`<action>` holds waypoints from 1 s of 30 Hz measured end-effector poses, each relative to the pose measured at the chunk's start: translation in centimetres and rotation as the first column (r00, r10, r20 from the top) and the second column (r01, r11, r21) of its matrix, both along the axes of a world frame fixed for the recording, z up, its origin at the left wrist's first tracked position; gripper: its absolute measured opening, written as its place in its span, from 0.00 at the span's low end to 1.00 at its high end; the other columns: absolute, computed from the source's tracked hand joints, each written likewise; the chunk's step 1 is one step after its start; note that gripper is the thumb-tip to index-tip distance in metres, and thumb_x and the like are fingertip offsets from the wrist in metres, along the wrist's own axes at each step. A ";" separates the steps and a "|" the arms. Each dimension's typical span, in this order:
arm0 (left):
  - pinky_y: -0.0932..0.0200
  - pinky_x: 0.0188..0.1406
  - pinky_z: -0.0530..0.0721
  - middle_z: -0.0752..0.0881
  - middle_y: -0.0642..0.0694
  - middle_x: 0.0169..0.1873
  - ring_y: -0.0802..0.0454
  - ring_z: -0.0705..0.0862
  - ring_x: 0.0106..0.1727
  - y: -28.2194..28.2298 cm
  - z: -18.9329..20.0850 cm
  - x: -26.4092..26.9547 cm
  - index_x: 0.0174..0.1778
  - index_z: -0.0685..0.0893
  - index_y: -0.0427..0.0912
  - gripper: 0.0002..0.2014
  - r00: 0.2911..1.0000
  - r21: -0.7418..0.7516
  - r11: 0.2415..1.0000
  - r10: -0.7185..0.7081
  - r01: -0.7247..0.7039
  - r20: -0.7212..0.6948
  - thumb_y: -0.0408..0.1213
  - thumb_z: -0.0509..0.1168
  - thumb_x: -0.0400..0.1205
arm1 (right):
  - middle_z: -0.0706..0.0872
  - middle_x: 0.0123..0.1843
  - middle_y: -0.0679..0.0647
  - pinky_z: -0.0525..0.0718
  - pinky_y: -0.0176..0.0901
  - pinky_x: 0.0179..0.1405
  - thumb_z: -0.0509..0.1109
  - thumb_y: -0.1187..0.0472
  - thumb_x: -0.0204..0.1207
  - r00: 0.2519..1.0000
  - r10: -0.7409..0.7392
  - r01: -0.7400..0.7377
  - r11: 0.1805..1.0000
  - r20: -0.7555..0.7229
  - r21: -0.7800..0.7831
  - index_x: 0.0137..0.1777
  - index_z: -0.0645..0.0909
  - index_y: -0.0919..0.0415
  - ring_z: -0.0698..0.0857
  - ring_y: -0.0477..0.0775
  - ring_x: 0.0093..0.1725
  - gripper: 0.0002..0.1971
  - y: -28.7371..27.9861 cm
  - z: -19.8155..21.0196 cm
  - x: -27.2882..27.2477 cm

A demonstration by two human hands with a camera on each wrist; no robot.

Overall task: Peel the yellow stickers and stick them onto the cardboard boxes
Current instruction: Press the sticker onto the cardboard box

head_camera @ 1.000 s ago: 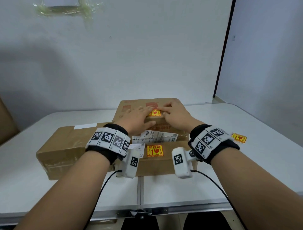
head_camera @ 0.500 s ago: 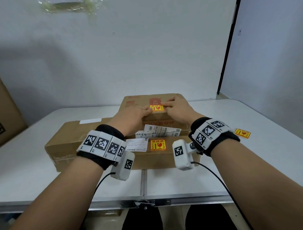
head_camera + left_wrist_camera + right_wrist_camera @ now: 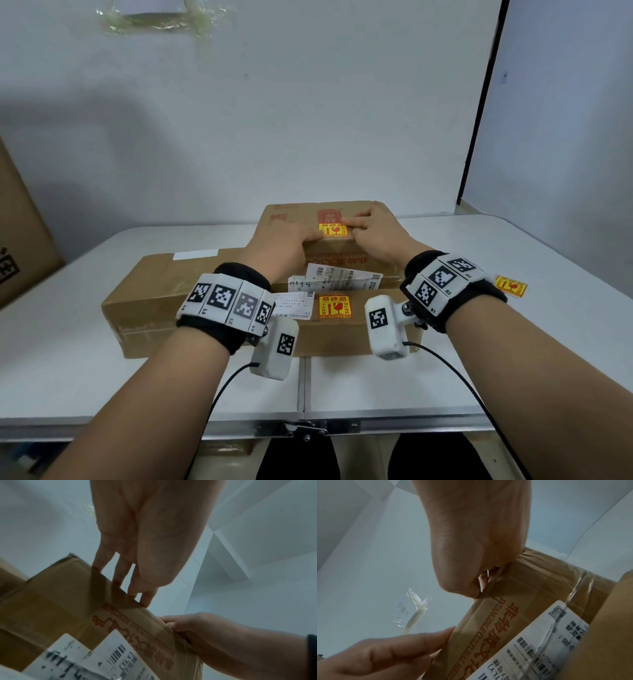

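Fingers of the left hand [image 3: 284, 245] lie flat and straight on top of the upper brown cardboard box [image 3: 294, 214], fingertips touching the left edge of the yellow rectangular sticker with red print [image 3: 333, 230]; nothing gripped. Left wrist view: straight fingers [image 3: 120, 572] reach over the box's front top edge. Fingers of the right hand [image 3: 380, 233] stretch flat across the same box top, fingertips pressing the sticker's upper right part; they hold nothing. Right wrist view: palm heel against the box edge, a thin white sliver [image 3: 483, 580] showing under it, cannot tell what it is.

Sticker lies flat on the upper box top, near its front edge, just below a red printed logo [image 3: 329, 216]. Upper box rests on a longer flat brown cardboard box [image 3: 147, 298], which sits on the white folding table [image 3: 394, 383]. A second yellow sticker with red print [image 3: 335, 306] is stuck on the long box's top near its front edge, beside a white shipping label [image 3: 294, 305]. Another white barcode label [image 3: 342, 279] is on the upper box's front face, partly loose. A third yellow sticker [image 3: 510, 286] lies on the table right of the boxes, just beyond the right wrist band [image 3: 445, 279]. A large brown carton [image 3: 20, 233] stands at the far left. Clear tape patch [image 3: 161, 17] on the white wall.
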State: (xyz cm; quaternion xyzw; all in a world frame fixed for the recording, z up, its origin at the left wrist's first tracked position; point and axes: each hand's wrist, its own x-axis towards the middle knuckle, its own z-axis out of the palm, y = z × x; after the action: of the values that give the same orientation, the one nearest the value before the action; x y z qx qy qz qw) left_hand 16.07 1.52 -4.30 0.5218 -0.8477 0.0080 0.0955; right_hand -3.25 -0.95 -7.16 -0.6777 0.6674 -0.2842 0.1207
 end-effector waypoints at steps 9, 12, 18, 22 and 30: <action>0.64 0.50 0.78 0.90 0.51 0.52 0.51 0.86 0.56 -0.2 1.2 0.1 0.39 0.93 0.50 0.21 0.896 0.056 0.998 0.049 -0.027 -0.441 0.25 0.57 0.79 | 0.81 0.65 0.50 0.74 0.39 0.65 0.64 0.61 0.82 0.990 0.087 -0.071 0.988 0.114 -0.138 0.62 0.88 0.55 0.77 0.48 0.64 0.13 2.3 0.9 -0.6; 0.64 0.36 0.80 0.89 0.51 0.56 0.54 0.84 0.41 0.1 1.2 -1.5 0.37 0.92 0.54 0.20 0.845 -0.044 0.998 0.011 -0.041 -0.535 0.29 0.59 0.81 | 0.86 0.59 0.49 0.81 0.42 0.61 0.65 0.66 0.79 0.918 0.088 0.003 0.973 0.386 -0.231 0.53 0.90 0.54 0.82 0.48 0.57 0.13 3.4 1.4 -3.2; 0.69 0.32 0.80 0.88 0.54 0.55 0.51 0.85 0.43 0.5 2.4 -7.6 0.40 0.91 0.55 0.19 0.843 -0.045 0.986 -0.159 0.158 -0.514 0.30 0.58 0.82 | 0.88 0.60 0.54 0.79 0.31 0.40 0.61 0.72 0.77 0.821 -0.269 0.422 0.880 0.503 -0.217 0.51 0.88 0.54 0.84 0.52 0.48 0.18 5.4 0.2 -13.1; 0.69 0.43 0.81 0.88 0.56 0.54 0.51 0.88 0.51 -0.5 2.1 -12.3 0.40 0.92 0.54 0.19 0.796 0.021 0.963 -0.211 0.270 -0.567 0.29 0.59 0.81 | 0.84 0.67 0.58 0.78 0.37 0.48 0.59 0.73 0.77 0.841 -0.459 0.442 0.888 0.286 0.125 0.54 0.88 0.58 0.81 0.57 0.64 0.18 6.8 -3.5 -18.4; 0.75 0.49 0.77 0.91 0.53 0.52 0.62 0.86 0.56 -1.6 1.0 -17.0 0.37 0.91 0.57 0.21 0.742 0.143 0.933 -0.163 0.330 -0.650 0.29 0.58 0.81 | 0.78 0.73 0.58 0.72 0.44 0.71 0.75 0.55 0.74 0.913 -0.397 0.406 0.850 -0.098 0.335 0.74 0.75 0.57 0.76 0.58 0.73 0.28 7.5 -7.3 -19.3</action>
State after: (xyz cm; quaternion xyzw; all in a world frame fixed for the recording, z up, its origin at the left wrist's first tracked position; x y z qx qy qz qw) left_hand -0.97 -0.05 -3.34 0.3844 -0.8227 -0.2856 0.3064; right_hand -22.57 6.54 -14.49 -0.4947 0.8351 -0.1719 0.1685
